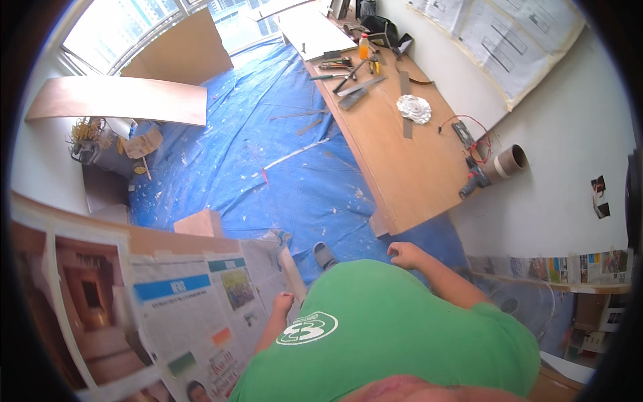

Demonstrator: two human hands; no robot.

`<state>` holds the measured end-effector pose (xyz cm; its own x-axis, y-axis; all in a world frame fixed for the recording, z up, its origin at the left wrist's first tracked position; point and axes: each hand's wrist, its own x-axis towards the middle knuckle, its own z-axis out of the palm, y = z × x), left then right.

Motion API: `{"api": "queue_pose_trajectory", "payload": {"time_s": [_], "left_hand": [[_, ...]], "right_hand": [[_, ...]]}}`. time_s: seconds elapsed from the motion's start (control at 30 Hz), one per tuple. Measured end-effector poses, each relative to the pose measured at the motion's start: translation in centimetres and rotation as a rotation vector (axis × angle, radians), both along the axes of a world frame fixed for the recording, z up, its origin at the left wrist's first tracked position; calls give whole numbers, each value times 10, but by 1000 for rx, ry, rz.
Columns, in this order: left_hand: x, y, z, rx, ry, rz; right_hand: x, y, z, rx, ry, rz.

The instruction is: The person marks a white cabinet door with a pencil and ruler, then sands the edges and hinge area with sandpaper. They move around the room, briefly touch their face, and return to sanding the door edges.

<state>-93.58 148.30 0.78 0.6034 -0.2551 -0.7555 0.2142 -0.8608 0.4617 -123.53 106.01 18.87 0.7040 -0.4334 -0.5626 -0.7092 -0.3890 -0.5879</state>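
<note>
My left hand (284,303) hangs low beside a newspaper-covered surface (177,321), its fingers curled closed with nothing seen sticking out of them. Farther forward, my right hand (406,255) is held in the air near the close end of a long wooden workbench (402,191), apart from it. Its fingers are curled in, and no object shows in them. On the bench a cordless drill (474,177) lies beside a cardboard tube (507,163). A crumpled white cloth (414,108) rests farther along.
A blue tarp (248,161) with scattered debris covers the floor. Hand tools (351,74) and an orange bottle (364,47) occupy the bench's far part. A wooden board (120,100) spans the left, above a bucket (110,154). A cardboard box (199,223) sits ahead; a fan (512,307) stands right.
</note>
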Motion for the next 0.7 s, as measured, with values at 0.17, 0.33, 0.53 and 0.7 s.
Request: {"api": "queue_pose_trajectory", "payload": {"time_s": [0.17,0.33,0.53,0.7], "left_hand": [[100,-12,-31,22,-152,-45],[167,-129,-16,-291,-54,122],[247,-224,47,-416,136,274],[304,-224,45,-322,83,302]], "right_hand": [[98,-39,3,-4,-24,-176],[148,-75,-5,44,90,-104],[240,-116,-9,57,148,59],[328,-192,-29,88,131,90]]}}
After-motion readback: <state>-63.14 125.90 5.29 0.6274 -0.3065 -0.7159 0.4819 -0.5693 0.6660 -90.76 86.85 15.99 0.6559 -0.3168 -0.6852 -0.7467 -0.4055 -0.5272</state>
